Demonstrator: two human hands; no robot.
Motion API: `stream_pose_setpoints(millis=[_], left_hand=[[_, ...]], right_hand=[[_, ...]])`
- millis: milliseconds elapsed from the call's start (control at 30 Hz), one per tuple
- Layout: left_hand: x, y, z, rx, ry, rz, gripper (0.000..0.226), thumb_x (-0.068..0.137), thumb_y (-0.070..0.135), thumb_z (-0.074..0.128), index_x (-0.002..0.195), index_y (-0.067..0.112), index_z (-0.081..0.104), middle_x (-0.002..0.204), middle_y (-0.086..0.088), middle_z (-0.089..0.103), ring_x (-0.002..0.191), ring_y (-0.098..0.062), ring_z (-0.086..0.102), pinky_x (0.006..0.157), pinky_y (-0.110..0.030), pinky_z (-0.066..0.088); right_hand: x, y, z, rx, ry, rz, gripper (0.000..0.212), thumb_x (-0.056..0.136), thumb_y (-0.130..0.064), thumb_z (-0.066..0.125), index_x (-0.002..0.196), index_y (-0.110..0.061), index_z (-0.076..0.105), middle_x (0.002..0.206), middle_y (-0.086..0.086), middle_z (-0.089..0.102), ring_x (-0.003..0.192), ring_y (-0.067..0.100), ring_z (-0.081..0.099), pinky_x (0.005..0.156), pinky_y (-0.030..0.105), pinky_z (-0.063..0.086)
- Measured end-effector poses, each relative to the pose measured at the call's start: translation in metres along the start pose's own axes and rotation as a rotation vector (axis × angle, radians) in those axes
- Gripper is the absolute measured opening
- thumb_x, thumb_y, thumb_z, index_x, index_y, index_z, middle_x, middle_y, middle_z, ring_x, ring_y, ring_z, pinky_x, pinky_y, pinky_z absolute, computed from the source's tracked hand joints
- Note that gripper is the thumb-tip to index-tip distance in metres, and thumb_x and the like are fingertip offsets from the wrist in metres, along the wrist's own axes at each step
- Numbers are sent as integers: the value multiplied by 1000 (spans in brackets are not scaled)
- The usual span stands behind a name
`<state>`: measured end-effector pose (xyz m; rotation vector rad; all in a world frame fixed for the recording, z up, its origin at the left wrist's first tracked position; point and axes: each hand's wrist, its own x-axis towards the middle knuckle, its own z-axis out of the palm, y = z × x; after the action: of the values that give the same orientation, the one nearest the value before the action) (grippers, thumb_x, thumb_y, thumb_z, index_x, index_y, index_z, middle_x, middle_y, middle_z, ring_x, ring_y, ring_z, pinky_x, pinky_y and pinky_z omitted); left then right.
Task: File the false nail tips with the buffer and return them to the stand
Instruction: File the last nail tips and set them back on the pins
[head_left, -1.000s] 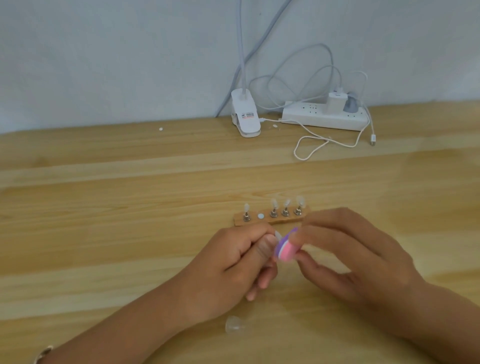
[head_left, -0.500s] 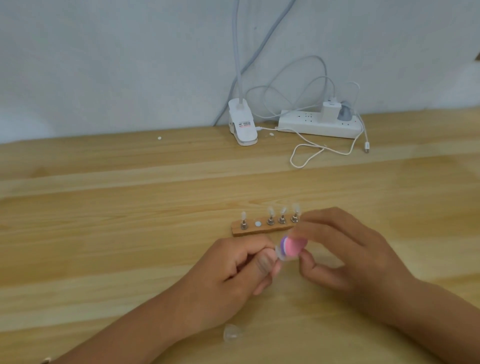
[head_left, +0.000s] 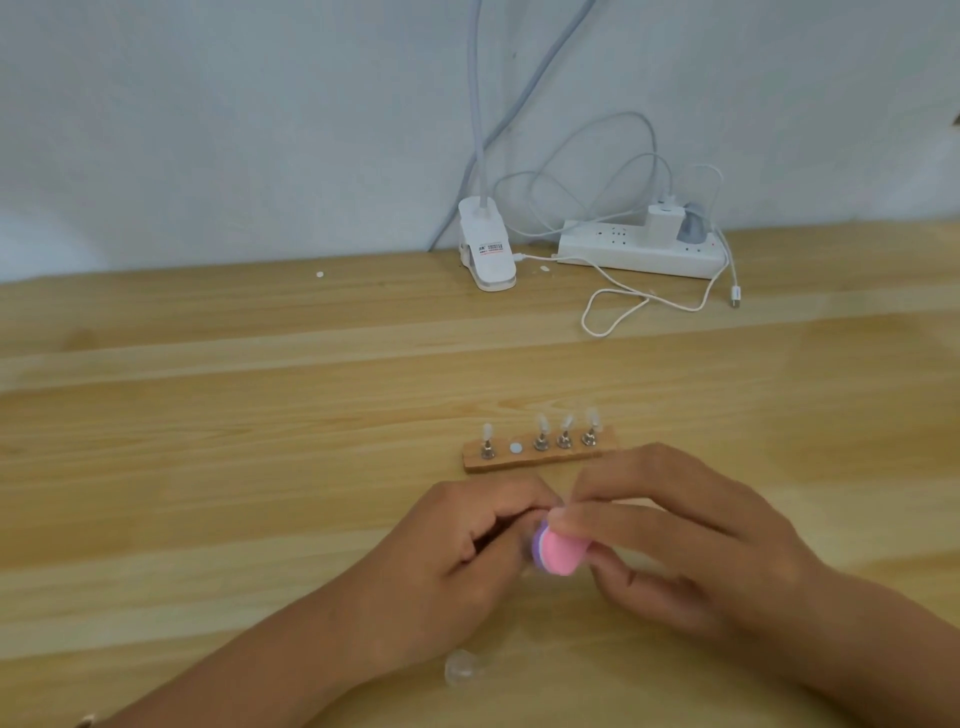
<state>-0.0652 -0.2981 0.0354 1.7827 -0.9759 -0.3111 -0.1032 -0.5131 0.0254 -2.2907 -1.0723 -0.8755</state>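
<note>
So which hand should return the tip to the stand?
Likely left hand: it seems to pinch the hidden tip; the stand has its empty spot on that side; the right hand grips the buffer.

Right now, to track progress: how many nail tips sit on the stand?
4: one tip at the stand's left end, three toward its right. Another may be hidden in the left hand.
</note>
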Motion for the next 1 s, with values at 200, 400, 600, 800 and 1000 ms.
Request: stream_pose_setpoints(millis=[200, 400, 600, 800, 1000], left_hand=[[-1, 0, 0, -26, 6, -4, 22, 97, 33, 45, 83, 29, 61, 67, 7, 51, 60, -20, 44, 56, -29, 35], [-5, 2, -1, -78, 76, -1, 25, 96, 36, 46, 81, 24, 63, 63, 7, 51, 56, -6, 45, 53, -23, 37], [13, 15, -27, -43, 599, 5, 15, 91, 26, 61, 85, 24, 74, 90, 8, 70, 81, -6, 63, 71, -18, 48], [32, 5, -31, 205, 536, -125, 12, 81, 15, 74, 83, 27, 76, 87, 13, 73, 89, 1, 64, 80, -10, 39], [42, -10, -16, 275, 490, -242, 8, 65, 37, 77, 72, 36, 74, 72, 22, 68, 80, -7, 65, 93, -53, 44]], right_hand=[[2, 5, -3, 27, 32, 35, 19, 90, -6, 69, 108, -4, 74, 105, 7, 67, 92, 19, 64, 83, 26, 51], [-3, 20, -10, -58, 10, 152, 16, 92, -10, 65, 104, -5, 74, 104, 7, 67, 94, 17, 63, 90, 20, 47], [-4, 19, -6, 7, 126, 304, 15, 87, -4, 67, 102, -7, 69, 100, 0, 64, 96, 12, 62, 91, 16, 43], [-6, 16, -6, -11, 86, 289, 21, 89, -16, 61, 104, -4, 71, 100, 3, 64, 95, 13, 62, 92, 17, 45], [-8, 18, -8, -25, 94, 293, 20, 89, -14, 62, 103, -4, 71, 99, 3, 65, 94, 16, 64, 89, 20, 47]])
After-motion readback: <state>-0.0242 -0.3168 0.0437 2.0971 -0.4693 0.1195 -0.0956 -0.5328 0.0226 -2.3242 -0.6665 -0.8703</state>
